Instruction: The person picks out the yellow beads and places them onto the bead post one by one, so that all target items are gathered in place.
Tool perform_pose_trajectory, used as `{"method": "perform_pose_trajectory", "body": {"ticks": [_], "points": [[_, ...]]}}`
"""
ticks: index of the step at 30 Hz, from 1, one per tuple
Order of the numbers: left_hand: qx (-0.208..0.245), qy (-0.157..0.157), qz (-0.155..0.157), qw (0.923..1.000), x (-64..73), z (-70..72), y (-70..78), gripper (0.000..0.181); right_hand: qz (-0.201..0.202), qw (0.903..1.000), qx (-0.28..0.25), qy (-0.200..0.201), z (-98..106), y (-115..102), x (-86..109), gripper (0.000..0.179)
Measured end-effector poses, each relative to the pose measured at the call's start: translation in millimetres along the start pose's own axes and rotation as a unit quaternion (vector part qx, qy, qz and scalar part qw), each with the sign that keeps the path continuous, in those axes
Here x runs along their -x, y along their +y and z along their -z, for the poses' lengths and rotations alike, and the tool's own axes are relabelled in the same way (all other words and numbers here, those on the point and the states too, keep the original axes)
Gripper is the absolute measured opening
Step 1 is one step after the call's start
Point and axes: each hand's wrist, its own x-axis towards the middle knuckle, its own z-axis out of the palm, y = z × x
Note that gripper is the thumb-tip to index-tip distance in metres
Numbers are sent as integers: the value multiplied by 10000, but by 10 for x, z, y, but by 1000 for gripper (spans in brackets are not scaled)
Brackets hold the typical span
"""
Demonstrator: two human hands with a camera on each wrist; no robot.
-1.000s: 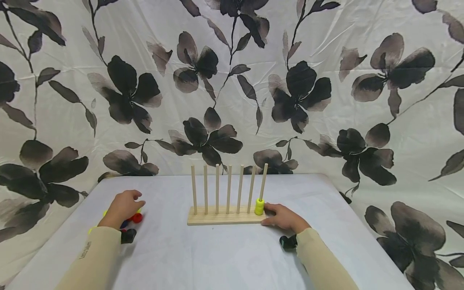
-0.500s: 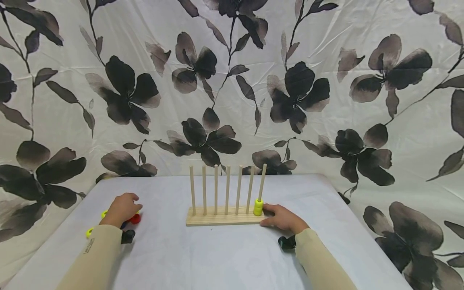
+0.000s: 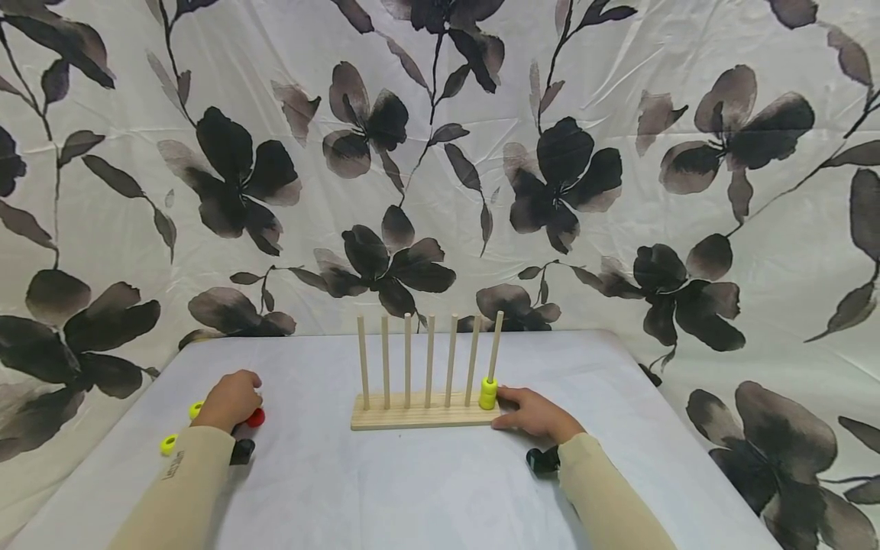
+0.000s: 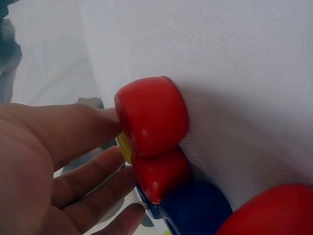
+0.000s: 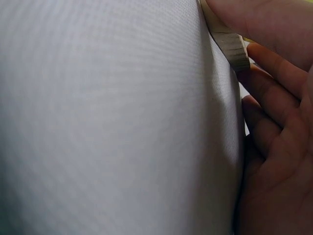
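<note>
Left hand (image 3: 232,401) among loose beads, right hand (image 3: 539,416) holding the end of a wooden base (image 3: 412,418).
The left hand's thumb meets a red bead (image 4: 152,116); a yellow bead (image 4: 125,148) shows between thumb and forefinger, but whether they pinch it I cannot tell. A second red bead (image 4: 164,171) and a blue bead (image 4: 198,210) sit just beside its fingertips, and two yellow rings (image 3: 168,444) lie on the white table (image 3: 344,496) to its left. The right hand pinches the base's end between thumb and fingers; a yellow stack (image 3: 488,393) stands on the peg right by its fingertips. Six more pegs (image 3: 429,363) rise in a row leftward from that hand, well apart from the left one.
</note>
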Motion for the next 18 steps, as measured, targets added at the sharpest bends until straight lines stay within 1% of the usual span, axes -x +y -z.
{"method": "perform_pose_trajectory", "body": {"ticks": [4,8,14,18], "points": [[13,-58,44,10000,-19,-23,-2,38,28,10000,-17,10,-1,1,1,78],[-33,-56,86,9999,-66,-57,-22,37,20,10000,-40,2,-3,9,-5,78],[-195,-19,-20,9998,-114,-70,-45,34,-57,10000,-71,-15,-9,22,-19,80],[-275,20,-96,9996,-110,-61,-29,35,-57,10000,-64,-15,-3,27,-18,81]]}}
